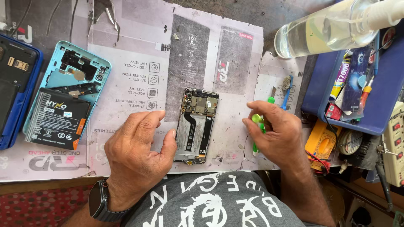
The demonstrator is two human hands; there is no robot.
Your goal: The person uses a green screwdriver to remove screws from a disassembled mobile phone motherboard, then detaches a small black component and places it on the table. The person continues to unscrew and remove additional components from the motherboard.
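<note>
Grey shirt (210, 201) fills the bottom edge, closest of all, and both forearms rise from either side of it. Far left on the mat (126, 54) sits a dark phone in a blue frame (12, 88), then a turquoise phone shell (67, 80) with a black battery (59, 120) lying on its lower half. Now the left hand (139, 155), watch (99, 201) on the wrist: palm down on the mat, fingers loosely curled and a little apart, the thumb tip just beside the lower left edge of the opened phone (195, 126). That phone lies upright in the middle of the mat, back cover off, board and flex cables showing. Across to the right hand (273, 134): wrist bent, thumb and fingers pinched together on a green tool (257, 126), just right of the phone and not touching it. A blue brush (287, 90) lies beyond the knuckles, a yellow meter (322, 143) sits beside the wrist, and a blue tray (387, 96) of tools and a clear bottle (332, 29) close out the right.
</note>
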